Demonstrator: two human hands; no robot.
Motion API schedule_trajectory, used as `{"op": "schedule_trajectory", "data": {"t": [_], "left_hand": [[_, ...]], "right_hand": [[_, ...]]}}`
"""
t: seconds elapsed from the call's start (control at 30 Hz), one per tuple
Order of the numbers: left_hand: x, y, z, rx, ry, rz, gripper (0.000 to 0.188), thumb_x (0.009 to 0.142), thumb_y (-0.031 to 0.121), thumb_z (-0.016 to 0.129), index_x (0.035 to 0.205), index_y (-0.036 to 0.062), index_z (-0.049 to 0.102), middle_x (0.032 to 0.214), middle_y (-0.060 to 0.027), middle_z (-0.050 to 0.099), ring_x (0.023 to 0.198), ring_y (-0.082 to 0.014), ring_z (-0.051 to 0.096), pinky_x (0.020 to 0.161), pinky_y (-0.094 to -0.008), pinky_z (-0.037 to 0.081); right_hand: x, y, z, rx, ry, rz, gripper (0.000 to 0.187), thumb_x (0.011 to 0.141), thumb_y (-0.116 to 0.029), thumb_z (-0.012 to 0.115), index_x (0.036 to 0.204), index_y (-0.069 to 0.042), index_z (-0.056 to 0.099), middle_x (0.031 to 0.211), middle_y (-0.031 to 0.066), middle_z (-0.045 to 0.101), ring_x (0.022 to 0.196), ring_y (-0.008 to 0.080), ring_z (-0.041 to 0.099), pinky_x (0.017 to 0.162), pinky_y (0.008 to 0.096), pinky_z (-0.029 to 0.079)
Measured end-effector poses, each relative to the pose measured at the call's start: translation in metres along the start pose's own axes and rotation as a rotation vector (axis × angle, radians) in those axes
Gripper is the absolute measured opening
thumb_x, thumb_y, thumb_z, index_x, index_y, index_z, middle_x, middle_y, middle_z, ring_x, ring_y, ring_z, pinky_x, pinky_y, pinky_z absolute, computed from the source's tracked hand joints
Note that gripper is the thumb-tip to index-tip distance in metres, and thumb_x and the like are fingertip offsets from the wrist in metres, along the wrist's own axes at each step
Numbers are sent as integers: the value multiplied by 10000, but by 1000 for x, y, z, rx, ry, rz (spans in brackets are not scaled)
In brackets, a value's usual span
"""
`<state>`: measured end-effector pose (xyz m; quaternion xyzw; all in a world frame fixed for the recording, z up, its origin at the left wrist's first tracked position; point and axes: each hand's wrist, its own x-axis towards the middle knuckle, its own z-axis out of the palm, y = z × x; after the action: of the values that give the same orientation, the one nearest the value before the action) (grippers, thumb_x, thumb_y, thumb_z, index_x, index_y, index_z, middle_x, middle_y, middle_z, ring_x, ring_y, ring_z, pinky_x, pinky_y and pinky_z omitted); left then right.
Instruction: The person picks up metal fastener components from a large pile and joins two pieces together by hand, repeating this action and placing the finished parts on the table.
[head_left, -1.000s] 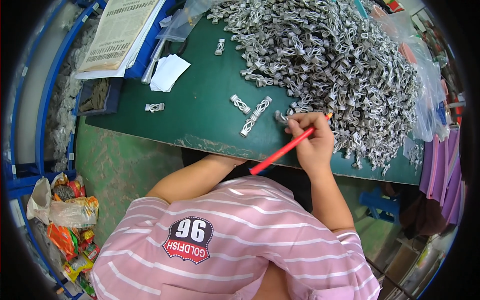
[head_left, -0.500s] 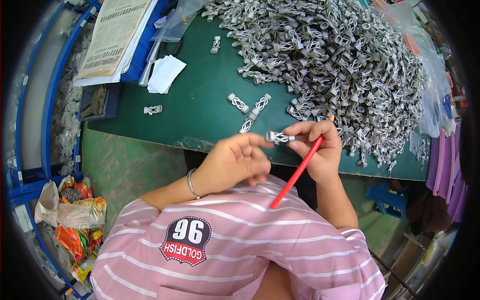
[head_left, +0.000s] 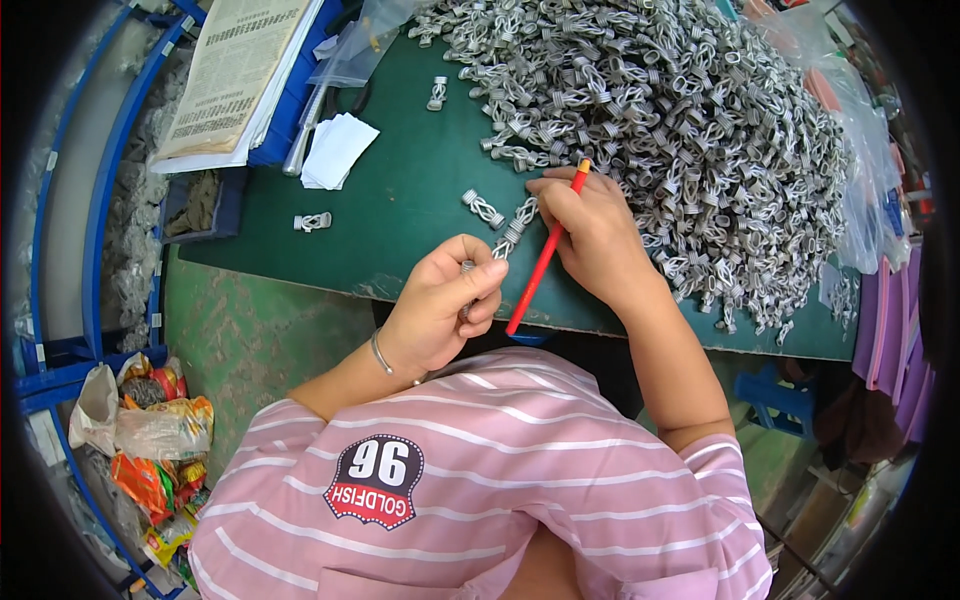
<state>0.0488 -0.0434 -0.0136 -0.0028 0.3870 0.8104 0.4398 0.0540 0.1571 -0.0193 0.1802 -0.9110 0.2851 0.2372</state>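
Observation:
My left hand (head_left: 450, 295) is closed around a small silver metal fitting (head_left: 467, 267); the fingers cover most of it. My right hand (head_left: 595, 235) grips a red pencil-like stick (head_left: 537, 275) with an orange end, slanting down toward me. Its fingertips are beside two silver fittings (head_left: 516, 228) lying end to end on the green table; whether they touch them I cannot tell. Just left of these lies another fitting (head_left: 484, 209). Each fitting has ribbed ends and looped, twisted strands.
A large heap of silver fittings (head_left: 660, 110) covers the table's right side. Single fittings lie at left (head_left: 312, 221) and farther back (head_left: 437, 93). White paper slips (head_left: 340, 150), a printed sheet (head_left: 240, 80) and a dark blue bin (head_left: 205, 205) are at the left.
My left hand has drawn slightly back and closed on the fitting that my right hand held. My right hand has moved forward and left, over the table, still with the red stick.

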Motion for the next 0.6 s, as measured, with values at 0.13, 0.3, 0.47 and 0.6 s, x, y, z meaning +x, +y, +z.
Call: {"op": "schedule_trajectory", "data": {"t": [0.13, 0.3, 0.47, 0.6], "left_hand": [[1, -4, -3, 119, 131, 93, 153, 841, 62, 574, 957, 48, 475, 644, 13, 441, 498, -34, 371, 401, -173, 273], [6, -9, 7, 250, 190, 184, 293, 819, 41, 601, 1087, 7, 488, 724, -1, 502, 508, -18, 399, 404, -155, 294], [7, -11, 5, 714, 120, 499, 194, 777, 35, 640, 964, 3, 596, 784, -23, 563, 631, -69, 499, 525, -187, 399], [7, -6, 15, 895, 24, 671, 222, 721, 6, 670, 935, 7, 611, 780, -48, 570, 685, -110, 526, 603, -218, 418]], "right_hand": [[-3, -1, -6, -27, 4, 23, 186, 609, 31, 582, 719, -58, 462, 687, 82, 541, 714, 290, 536, 702, 397, 407], [-19, -16, -14, 444, 66, 232, 289, 680, 55, 664, 692, -45, 392, 821, 116, 617, 566, 200, 525, 513, 253, 429], [-42, -26, -12, 892, 97, 434, 281, 713, 87, 634, 714, -55, 391, 879, 139, 605, 713, 154, 566, 612, 251, 461], [-54, -33, 0, 1250, 260, 553, 278, 727, 128, 601, 745, -54, 392, 916, 158, 583, 818, 180, 580, 727, 272, 485]]}}
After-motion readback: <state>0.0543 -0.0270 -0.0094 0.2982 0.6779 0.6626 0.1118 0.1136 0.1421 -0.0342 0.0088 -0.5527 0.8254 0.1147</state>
